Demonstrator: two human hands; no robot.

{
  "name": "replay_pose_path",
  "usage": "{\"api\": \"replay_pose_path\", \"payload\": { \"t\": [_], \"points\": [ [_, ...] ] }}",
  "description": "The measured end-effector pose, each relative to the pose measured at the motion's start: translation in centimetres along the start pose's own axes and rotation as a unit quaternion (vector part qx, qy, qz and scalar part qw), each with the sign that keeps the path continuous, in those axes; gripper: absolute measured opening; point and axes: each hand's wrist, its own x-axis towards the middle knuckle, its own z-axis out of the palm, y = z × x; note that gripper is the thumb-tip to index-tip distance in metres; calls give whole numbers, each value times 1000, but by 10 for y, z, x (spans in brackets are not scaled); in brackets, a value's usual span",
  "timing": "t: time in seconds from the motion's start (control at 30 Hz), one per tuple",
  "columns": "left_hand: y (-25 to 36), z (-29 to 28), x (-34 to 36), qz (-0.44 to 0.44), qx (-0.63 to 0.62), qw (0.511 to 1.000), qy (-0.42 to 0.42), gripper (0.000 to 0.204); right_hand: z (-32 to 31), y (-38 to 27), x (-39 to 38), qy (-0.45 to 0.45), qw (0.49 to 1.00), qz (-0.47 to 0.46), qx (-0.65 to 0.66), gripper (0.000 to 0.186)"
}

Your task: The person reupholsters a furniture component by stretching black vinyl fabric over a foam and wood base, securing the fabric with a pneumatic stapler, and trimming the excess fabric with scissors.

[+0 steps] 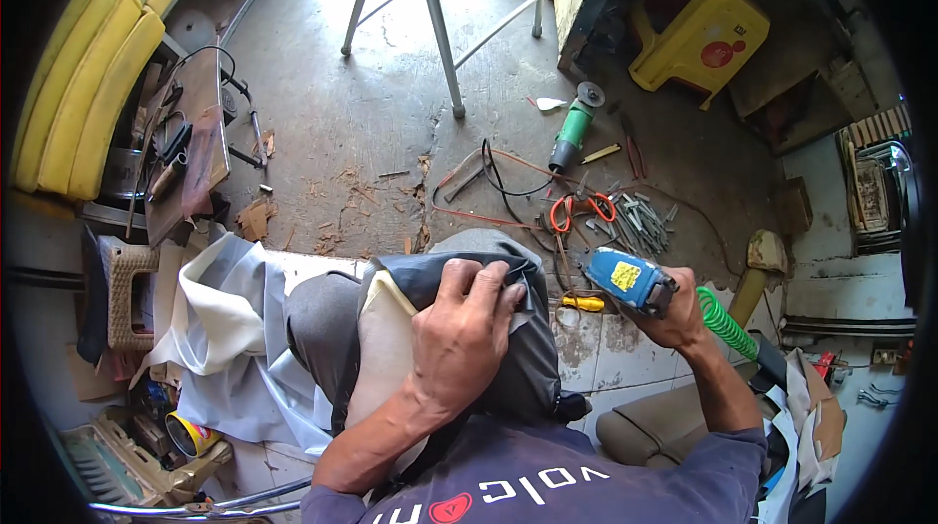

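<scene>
Across my lap lies a padded panel [381, 358] with a pale face and yellowish foam showing at one corner. A dark, leather-like cover [430, 265] is folded over its far edge. My left hand [459, 334] grips that cover, fingers bent over the fold and pressed against it. Off to the right, my right hand [677, 319] is wrapped round a blue air staple gun [604, 270] with a yellow sticker. The gun is held apart from the panel, above the floor. A green coiled air hose [723, 324] runs beside that hand.
Ahead on the floor lie a green angle grinder [575, 128], orange-handled scissors [562, 213], pliers [635, 151] and several metal strips [645, 221]. A mallet [757, 265] stands at right. Whitish sheeting [234, 329] is heaped at left. Farther off are a metal-legged chair [430, 16] and yellow stool [699, 31].
</scene>
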Motion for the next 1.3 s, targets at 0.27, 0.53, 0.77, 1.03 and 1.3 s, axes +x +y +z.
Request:
{"api": "replay_pose_path", "payload": {
  "t": [0.27,0.53,0.77,1.03,1.3],
  "points": [
    [-14,10,-7,51,-51,997,32,17,-38,-40,42,-76,985,-141,60,48],
    [-19,12,-17,51,-43,995,68,18,-51,-63,80,-182,955,-232,-36,58],
    [-18,11,-17,68,-28,994,81,20,-58,-91,110,-247,920,-274,-130,61],
    [-14,15,-20,87,-1,993,76,21,-57,-107,130,-275,872,-345,-212,40],
    [-15,14,-28,108,-25,992,63,22,-58,-33,72,-169,969,-180,-23,51]
  ]
}}
